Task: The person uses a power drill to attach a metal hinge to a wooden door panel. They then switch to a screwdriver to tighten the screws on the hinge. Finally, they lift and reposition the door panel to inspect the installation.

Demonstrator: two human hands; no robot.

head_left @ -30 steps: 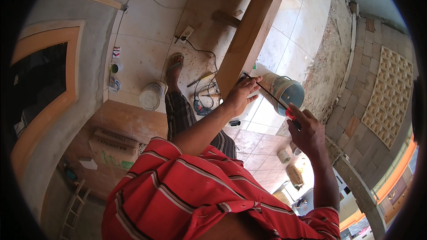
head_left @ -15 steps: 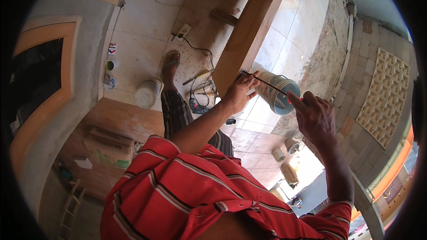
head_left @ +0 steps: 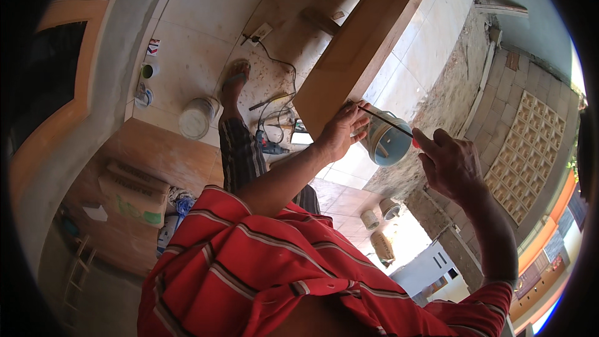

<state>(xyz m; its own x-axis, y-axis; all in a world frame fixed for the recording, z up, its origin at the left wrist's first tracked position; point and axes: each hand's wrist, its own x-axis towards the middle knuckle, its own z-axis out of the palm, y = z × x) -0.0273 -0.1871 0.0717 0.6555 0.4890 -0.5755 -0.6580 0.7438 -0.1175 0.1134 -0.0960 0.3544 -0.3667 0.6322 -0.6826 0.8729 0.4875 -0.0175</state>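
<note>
A long screwdriver point(head_left: 390, 123) with a thin dark shaft slants from the end of a brown wooden board point(head_left: 359, 43) towards my right hand point(head_left: 454, 165). My right hand is closed round its red handle, of which only a bit shows. At the other end, my left hand point(head_left: 339, 132) rests against the board's end edge. Its fingertips close round the shaft near the tip, with the other fingers curled and slightly apart. What the tip meets on the board is hidden behind the fingers.
A bucket point(head_left: 388, 143) stands just beyond the shaft. On the tiled floor lie a power drill point(head_left: 271, 145), its cable point(head_left: 293, 75) and a power socket block point(head_left: 259, 33). A lidded white pail point(head_left: 196, 118) is by my foot. A cardboard box point(head_left: 132, 196) lies at left.
My right hand has moved slightly right and down with the screwdriver handle. My left hand stays at the board's end. The whole view has shifted a little.
</note>
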